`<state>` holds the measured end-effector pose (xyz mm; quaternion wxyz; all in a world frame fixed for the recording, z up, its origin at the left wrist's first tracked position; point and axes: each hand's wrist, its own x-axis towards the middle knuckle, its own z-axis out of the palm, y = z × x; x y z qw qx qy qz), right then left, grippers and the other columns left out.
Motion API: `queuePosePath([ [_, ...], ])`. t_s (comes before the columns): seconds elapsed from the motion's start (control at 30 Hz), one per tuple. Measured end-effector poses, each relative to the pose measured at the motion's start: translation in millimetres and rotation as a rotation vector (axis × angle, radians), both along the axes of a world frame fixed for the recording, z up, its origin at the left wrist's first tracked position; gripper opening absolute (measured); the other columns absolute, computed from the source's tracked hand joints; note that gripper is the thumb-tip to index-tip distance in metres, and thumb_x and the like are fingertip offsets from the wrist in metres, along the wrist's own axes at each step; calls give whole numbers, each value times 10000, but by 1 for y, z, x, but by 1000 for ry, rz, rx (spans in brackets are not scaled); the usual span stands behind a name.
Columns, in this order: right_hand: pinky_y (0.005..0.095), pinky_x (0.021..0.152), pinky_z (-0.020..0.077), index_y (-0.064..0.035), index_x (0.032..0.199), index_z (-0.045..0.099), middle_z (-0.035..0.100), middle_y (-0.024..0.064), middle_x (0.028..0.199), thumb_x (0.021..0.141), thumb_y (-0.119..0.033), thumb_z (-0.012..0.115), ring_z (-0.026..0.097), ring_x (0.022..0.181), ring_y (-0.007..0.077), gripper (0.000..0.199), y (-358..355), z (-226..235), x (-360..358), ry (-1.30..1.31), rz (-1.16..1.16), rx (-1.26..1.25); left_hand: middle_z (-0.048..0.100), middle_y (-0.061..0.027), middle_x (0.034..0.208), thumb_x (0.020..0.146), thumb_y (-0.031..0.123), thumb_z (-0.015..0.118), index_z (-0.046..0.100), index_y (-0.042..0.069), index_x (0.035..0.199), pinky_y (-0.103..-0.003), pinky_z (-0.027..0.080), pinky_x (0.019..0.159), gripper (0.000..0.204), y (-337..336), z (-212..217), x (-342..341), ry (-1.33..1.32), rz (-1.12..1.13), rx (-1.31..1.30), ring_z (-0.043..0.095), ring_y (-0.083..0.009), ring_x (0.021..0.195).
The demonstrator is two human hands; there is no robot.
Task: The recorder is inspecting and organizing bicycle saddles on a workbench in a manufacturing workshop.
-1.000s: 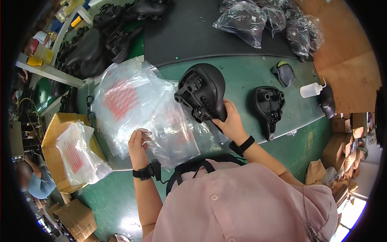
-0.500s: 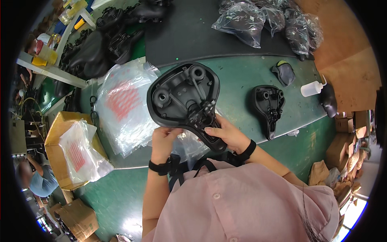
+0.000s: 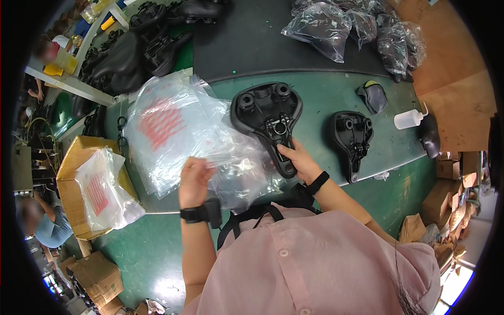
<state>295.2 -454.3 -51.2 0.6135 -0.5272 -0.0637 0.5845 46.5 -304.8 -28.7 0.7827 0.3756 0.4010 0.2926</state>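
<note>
My right hand [image 3: 299,160] grips the narrow nose of a black bicycle saddle [image 3: 243,116], its underside with two round springs and a clamp turned up. The saddle is tilted over the table beside clear plastic bags. My left hand [image 3: 195,181] is beside the near edge of the clear plastic bags [image 3: 184,131], some with red print. Its fingers are curled together and slightly blurred; what they hold, if anything, cannot be made out. A second saddle [image 3: 338,128] lies underside up on the green table to the right.
A cardboard box [image 3: 65,181] with a plastic bag stands at the left edge. Behind it are piled black saddles [image 3: 126,58]. Bagged saddles [image 3: 320,31] lie at the far right. A grey pouch [image 3: 374,98] and a white squeeze bottle [image 3: 407,119] are on the right side.
My left hand has come off the saddle and moved down and left beside the bags. My right hand has carried the saddle away to the right and lower, uncovering more of the plastic.
</note>
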Motion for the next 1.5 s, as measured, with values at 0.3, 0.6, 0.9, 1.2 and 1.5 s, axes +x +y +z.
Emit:
queuePosePath([
  [0.3,301,928,438,41,1327,382,601,116,1146,790,-33,694,568,1036,172,625,-22,-7,25,-683,-170,69,465,25,544,791,140,698,685,18,878,-252,324,491,150,-3,12,1,736,-195,549,388,-73,514],
  [0.6,413,844,494,-53,1197,522,604,183,1098,640,-107,757,591,1008,374,607,-24,21,-9,-1395,300,184,534,22,586,907,157,577,674,25,808,-211,321,428,192,-3,-50,42,-22,245,136,458,-51,485],
  [0.9,441,802,474,-61,1193,463,598,171,1063,683,-111,741,566,1023,363,583,-7,22,-11,-1457,625,21,565,-10,604,884,94,611,702,13,968,-257,378,451,148,-7,26,37,275,84,746,496,-94,495],
  [1.2,308,795,495,63,1167,557,668,119,970,768,-141,735,632,858,186,482,-23,32,7,-500,571,-62,510,-9,567,747,50,654,684,133,1026,-290,439,491,293,-24,47,-1,640,-413,1629,557,-168,547],
  [1.5,350,905,463,22,1249,482,588,156,1129,765,-176,742,568,1042,238,584,-12,-82,-16,-622,432,25,570,-12,677,745,137,703,666,124,1038,-318,444,528,296,-69,61,107,12,-445,1421,583,-193,617],
])
